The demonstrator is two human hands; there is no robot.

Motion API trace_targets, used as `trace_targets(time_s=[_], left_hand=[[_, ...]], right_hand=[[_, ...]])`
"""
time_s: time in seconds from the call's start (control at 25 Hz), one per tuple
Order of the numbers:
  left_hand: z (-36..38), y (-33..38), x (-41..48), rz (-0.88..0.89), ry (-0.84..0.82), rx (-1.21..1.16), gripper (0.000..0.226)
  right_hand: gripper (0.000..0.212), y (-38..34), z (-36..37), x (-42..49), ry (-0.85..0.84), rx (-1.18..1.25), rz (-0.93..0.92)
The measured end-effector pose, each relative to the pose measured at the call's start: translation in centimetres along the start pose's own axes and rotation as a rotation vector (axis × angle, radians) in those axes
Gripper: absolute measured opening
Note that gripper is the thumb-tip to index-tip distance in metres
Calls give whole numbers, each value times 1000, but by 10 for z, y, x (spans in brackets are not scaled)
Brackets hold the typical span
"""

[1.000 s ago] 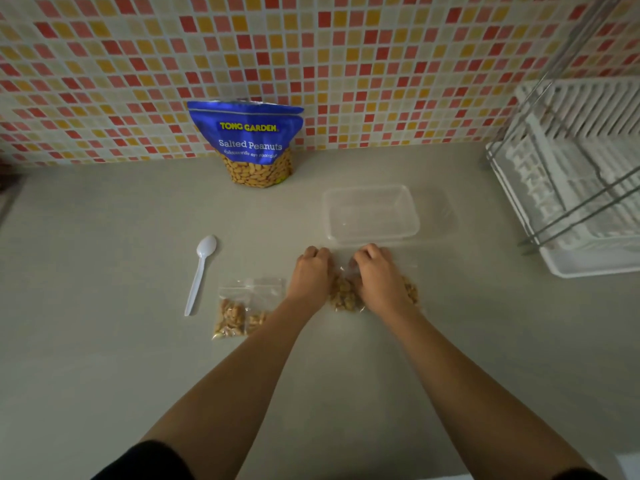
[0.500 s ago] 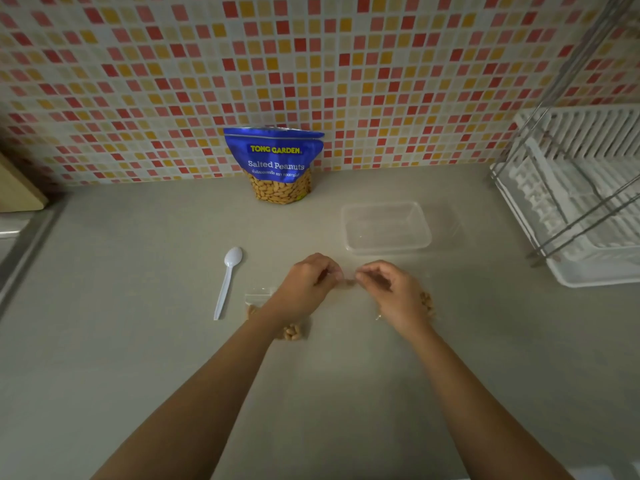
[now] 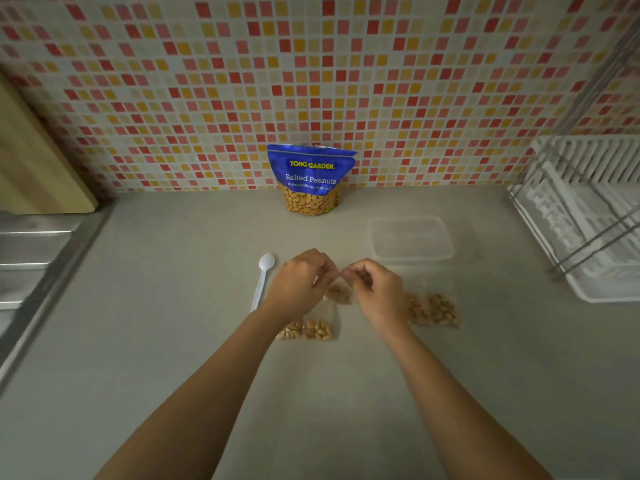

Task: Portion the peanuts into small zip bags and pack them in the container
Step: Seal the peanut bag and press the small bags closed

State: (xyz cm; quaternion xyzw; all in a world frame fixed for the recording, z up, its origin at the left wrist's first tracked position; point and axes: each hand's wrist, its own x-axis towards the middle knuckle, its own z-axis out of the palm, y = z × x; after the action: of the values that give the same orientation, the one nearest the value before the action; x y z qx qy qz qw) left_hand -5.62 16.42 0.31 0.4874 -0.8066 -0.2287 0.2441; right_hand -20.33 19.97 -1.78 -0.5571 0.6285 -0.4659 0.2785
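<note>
Okay, left hand [image 3: 299,282] and right hand [image 3: 375,292] meet over the counter [image 3: 173,341], both pinching the top edge of one small zip bag [image 3: 339,293] with a peanut portion hanging in it, fingers curled onto the strip. It looks like sealing, and nothing is packed yet. Risks, left to right: two filled bags [image 3: 311,329] lie on the counter under the left wrist, just right of the spoon [image 3: 263,278], and a dropped forearm could shove or crush them. The held bag's zip may close only partway because the film is thin and slippery, so nuts spill when it tips, and a nut caught in the track would block the seal. Two more filled bags [image 3: 433,308] sit just right of the right hand, where a careless sweep toward the container [image 3: 412,242] could scatter them. Materials, left to right: wooden board [image 3: 38,161], flat, pale, leaning at the wall; steel sink ledge [image 3: 34,251], smooth with a dull shine; spoon of white plastic, with oval bowl and slim handle; peanut pouch [image 3: 311,180], glossy blue, stand-up, tan nuts showing low, against the mosaic tile; bags of clear floppy film, lumpy where nuts bunch; container of thin clear plastic, rectangular with rounded corners, empty, behind the right hand; dish rack [image 3: 588,216] of white slats and wire rods.
</note>
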Motion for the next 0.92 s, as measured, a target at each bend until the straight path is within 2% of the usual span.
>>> trace_targets(time_s=[0.12,0.28,0.4,0.52,0.6,0.68,0.76,0.84,0.92], left_hand=[[-8,-16,-4,-10,64,46,19],[-14,-26,-4,-37,62,-6,15],[-13,-21,-12,-202,67,-260,15],[2,-18,-25,-335,-106,-612,15],[19,-18,-35,-406,-212,-715,22],[37,-16,-42,-486,-163,-687,26],[52,-11,-46,-559,-75,-598,23],[62,-6,-46,-599,-29,-434,22],[71,-5,-45,-579,-5,-256,23]], right_hand=[[9,-7,5,1,68,-18,-26],[12,-9,3,1,61,-21,-42],[17,-4,-2,3,26,7,32],[12,5,-8,6,-2,270,218],[10,13,-10,6,-19,389,319],[8,25,-9,5,-38,362,382],[5,38,-8,4,-40,197,392],[6,48,-6,4,-56,-71,315],[12,57,0,7,-96,-231,245]])
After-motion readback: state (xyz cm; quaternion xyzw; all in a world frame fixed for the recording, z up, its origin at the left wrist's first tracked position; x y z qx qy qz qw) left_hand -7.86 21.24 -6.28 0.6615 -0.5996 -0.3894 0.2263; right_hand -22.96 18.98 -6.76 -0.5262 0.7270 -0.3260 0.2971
